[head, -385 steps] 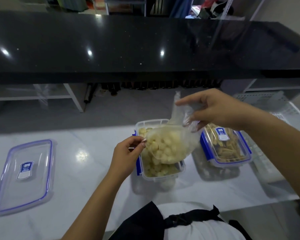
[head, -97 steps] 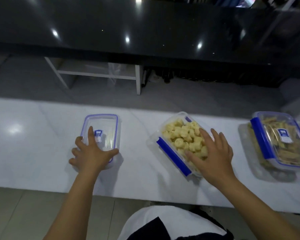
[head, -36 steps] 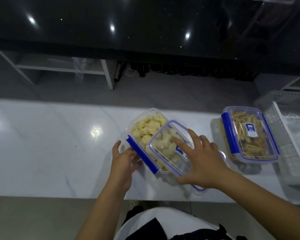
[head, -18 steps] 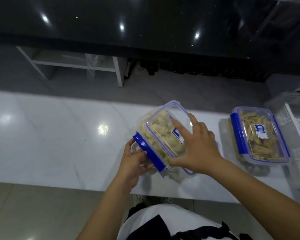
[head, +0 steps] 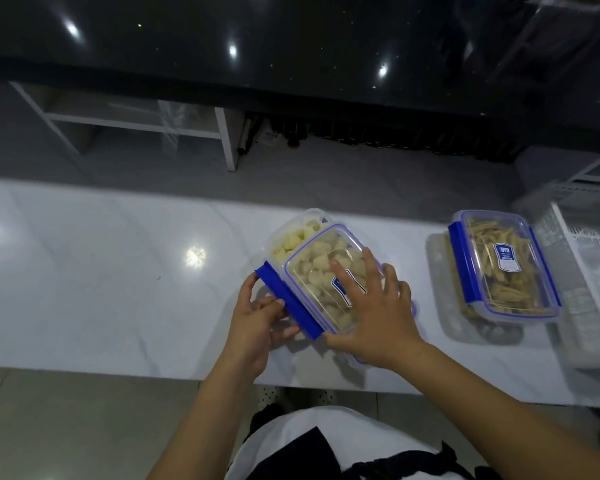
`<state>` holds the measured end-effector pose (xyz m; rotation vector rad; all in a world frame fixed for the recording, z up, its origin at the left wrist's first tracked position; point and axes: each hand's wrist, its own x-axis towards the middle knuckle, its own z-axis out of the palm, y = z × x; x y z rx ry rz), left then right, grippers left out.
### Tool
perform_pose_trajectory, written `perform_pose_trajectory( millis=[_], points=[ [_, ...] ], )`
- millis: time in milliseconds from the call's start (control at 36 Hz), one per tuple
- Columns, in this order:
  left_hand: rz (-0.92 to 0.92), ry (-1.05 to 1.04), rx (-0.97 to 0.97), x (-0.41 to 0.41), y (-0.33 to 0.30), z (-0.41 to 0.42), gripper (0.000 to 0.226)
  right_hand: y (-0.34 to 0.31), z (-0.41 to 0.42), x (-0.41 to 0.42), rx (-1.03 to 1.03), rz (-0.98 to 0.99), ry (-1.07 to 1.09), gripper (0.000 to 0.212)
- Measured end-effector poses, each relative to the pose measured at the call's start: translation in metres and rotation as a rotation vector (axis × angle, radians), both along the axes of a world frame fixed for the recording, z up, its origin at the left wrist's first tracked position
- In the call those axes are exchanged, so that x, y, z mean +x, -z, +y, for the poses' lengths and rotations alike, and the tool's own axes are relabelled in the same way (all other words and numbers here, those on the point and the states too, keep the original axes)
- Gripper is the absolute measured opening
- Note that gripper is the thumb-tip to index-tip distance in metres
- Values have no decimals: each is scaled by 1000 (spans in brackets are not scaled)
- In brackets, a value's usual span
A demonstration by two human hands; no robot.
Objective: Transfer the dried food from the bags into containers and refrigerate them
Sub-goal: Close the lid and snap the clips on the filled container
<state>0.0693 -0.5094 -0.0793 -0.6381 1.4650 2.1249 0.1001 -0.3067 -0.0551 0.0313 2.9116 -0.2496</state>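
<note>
Scene: person stands at a white marble counter [head: 84, 271], head bent over two clear plastic boxes near its front edge.
Container: clear food box [head: 291, 237] filled with pale dried pieces sits mid-counter, turned at an angle, close to the front edge.
Lid: clear, blue-rimmed lid [head: 321, 282] lies askew on the box, leaving the far corner uncovered and food showing there; it is not yet seated.
Right hand: right hand [head: 374, 313] lies flat on the lid, fingers straight and spread, pressing down without gripping.
Left hand: left hand [head: 257, 317] curls round the box's near-left side, thumb and fingers at the blue latch [head: 290, 301], holding the box steady.
Second box: lidded container [head: 499, 265] of tan strips stands well apart toward the counter's right end, blue clips folded down along its sides.
Basket: white slotted basket [head: 589, 271] sits at the far right edge, just beside that second box.
Handling: box looks light and stiff, smooth-walled, likely to skid on the glossy stone if pushed one-handed; the lid probably flexes.
Where to hold: a good hold is the two long walls under the rim, with the lid squared first and pressed at its corners before the latches fold.
Risk: heaped food could keep the lid from seating.
</note>
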Motion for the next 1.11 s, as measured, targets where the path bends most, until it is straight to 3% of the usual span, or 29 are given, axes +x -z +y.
perform_pose_trajectory(
  millis=[194, 417, 694, 861, 1028, 1111],
  points=[
    [9, 23, 5, 4, -3, 3, 61, -15, -10, -16, -78, 43, 46, 115],
    [3, -9, -40, 7, -4, 2, 63, -5, -28, -58, 52, -11, -53, 108],
    [11, -42, -104, 1, 0, 1, 63, 10, -20, -22, 32, 46, -42, 102],
    [35, -50, -98, 4, -5, 3, 64, 11, -19, -23, 16, -17, -32, 104],
    [160, -48, -187, 2, -13, 17, 55, 8, -17, -26, -9, -55, -24, 73],
    [245, 25, -293, 2, -12, 24, 67, 3, -16, -23, -46, -112, -29, 67]
  ],
)
